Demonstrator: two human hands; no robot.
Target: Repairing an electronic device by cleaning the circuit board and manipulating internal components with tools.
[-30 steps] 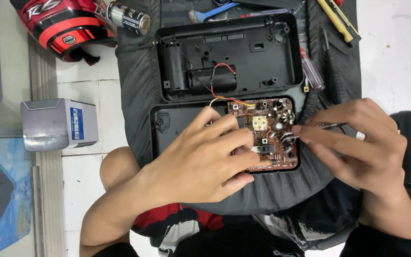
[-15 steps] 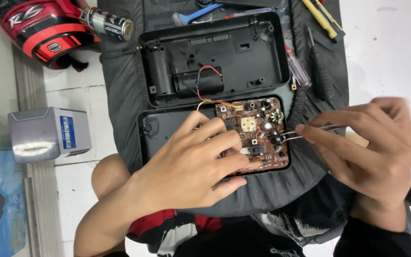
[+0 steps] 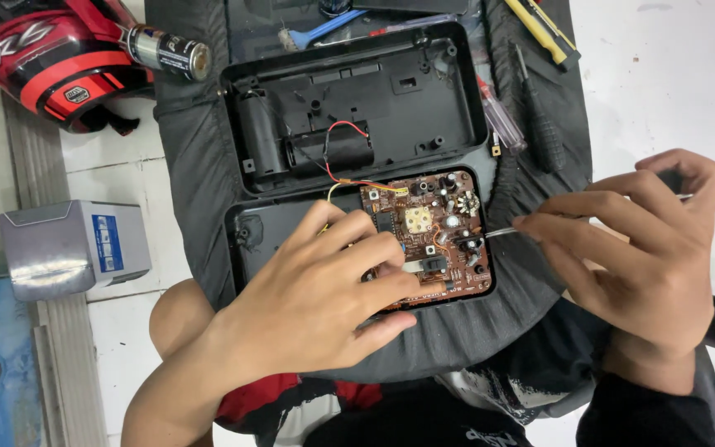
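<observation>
White tiled floor [image 3: 664,74] across frame, evenly lit; round black-cushioned stool [image 3: 192,174] at centre; grey box [image 3: 72,247] at left; red-black helmet [image 3: 39,58] upper left.

Black round stool seat [image 3: 531,331] is the work surface. On it: open black case [image 3: 357,91] with brown board [image 3: 432,236], screwdrivers [image 3: 531,124] at right. White tile floor [image 3: 664,74] carries helmet [image 3: 43,58], battery [image 3: 167,51], grey box [image 3: 72,247].

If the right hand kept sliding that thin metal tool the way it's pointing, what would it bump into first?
Probably the small components at the right edge of the brown circuit board; the right hand aims the tool's tip there, though height is unclear.
</observation>
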